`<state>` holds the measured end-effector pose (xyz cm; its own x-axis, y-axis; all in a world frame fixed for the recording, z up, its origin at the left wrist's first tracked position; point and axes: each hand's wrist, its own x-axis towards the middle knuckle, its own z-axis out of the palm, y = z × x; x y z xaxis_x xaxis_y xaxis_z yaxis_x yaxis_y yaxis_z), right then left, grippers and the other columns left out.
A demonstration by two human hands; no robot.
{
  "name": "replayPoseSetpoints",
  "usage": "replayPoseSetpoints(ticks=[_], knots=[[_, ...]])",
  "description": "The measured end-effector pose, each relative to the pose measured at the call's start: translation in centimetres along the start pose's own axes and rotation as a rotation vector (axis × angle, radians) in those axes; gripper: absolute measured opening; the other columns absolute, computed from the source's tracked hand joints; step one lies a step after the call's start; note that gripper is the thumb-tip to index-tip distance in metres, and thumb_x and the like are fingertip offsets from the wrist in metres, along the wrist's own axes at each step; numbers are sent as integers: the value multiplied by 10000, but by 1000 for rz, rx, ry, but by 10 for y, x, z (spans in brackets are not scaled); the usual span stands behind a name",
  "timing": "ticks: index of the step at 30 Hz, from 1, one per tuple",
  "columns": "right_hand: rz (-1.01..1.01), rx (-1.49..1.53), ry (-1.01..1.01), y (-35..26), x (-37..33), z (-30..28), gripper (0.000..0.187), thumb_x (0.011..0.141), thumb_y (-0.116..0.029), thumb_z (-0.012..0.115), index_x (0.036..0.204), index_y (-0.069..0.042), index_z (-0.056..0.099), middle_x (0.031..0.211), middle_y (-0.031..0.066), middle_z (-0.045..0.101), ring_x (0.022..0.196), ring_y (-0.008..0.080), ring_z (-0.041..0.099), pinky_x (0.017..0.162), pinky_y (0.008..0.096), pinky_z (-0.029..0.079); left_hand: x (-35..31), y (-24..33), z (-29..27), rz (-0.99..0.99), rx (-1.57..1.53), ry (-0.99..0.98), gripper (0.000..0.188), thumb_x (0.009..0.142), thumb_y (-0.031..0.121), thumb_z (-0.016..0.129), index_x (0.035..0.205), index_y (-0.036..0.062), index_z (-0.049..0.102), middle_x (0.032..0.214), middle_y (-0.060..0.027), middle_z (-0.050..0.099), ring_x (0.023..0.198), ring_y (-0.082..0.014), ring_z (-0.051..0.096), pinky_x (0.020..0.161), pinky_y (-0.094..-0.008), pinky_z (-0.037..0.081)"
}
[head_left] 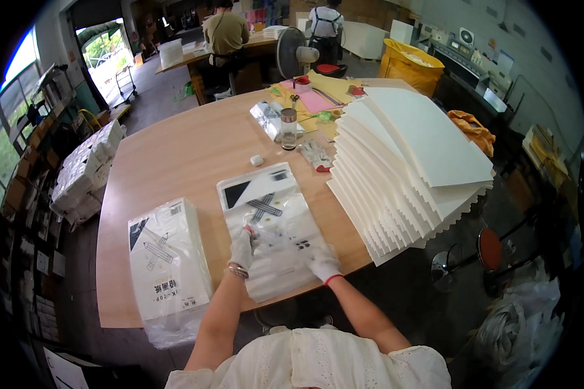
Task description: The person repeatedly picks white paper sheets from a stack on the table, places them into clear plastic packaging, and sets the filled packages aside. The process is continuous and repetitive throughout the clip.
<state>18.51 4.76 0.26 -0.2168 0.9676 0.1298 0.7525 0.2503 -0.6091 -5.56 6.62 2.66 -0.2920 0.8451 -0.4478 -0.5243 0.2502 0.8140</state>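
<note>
A stack of clear printed plastic bags [266,194] with a dark corner and crossed pencils lies before me at the table's near edge. My left hand [241,250], in a white glove with red at a fingertip, is closed on the left edge of the top plastic bag. At its lower right corner, my right hand [324,266], in a white glove with a red cuff, grips the bag; its fingers are partly smeared. To the left sits a thick packed stack of drawing paper [169,259] in similar printed plastic.
Fanned white sheets [396,175] cover the table's right side. Beyond the bags are a small white block [257,160], a loose glove [315,156], a clear jar [289,129] and coloured papers [318,100]. A fan [295,55] stands behind; two people work farther back. A stool [489,249] is at right.
</note>
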Motion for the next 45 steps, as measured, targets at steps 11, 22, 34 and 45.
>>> replayPoseSetpoints(ticks=[11,22,34,45], knots=[[-351,-96,82,-25,39,61,277,824,-179,566,1047,-24,519,1004,168,578,1011,346,515,892,442,387,-46,77,86,583,821,-326,296,805,111,606,1087,45,550,857,-72,658,738,-146,580,644,-274,458],[-501,-906,502,-86,9,-375,538,853,-318,579,1317,-113,399,1092,105,606,934,291,604,780,337,484,-150,104,73,1192,1044,-127,456,734,12,665,1163,20,509,921,-99,636,889,-264,588,814,-356,461],[-757,-812,351,-123,-27,-393,239,838,-194,583,1042,-70,577,910,151,602,817,290,605,674,374,501,-208,79,194,-331,-273,-1323,373,911,278,546,1219,74,497,1262,-116,481,1010,-221,559,882,-361,464],[137,1344,127,-18,-137,-315,302,955,-227,429,1091,-10,587,1097,105,614,1013,176,576,917,321,455,-256,133,135,73,359,-1148,406,790,79,574,1173,-35,501,1143,-110,545,1075,-203,520,916,-328,430]])
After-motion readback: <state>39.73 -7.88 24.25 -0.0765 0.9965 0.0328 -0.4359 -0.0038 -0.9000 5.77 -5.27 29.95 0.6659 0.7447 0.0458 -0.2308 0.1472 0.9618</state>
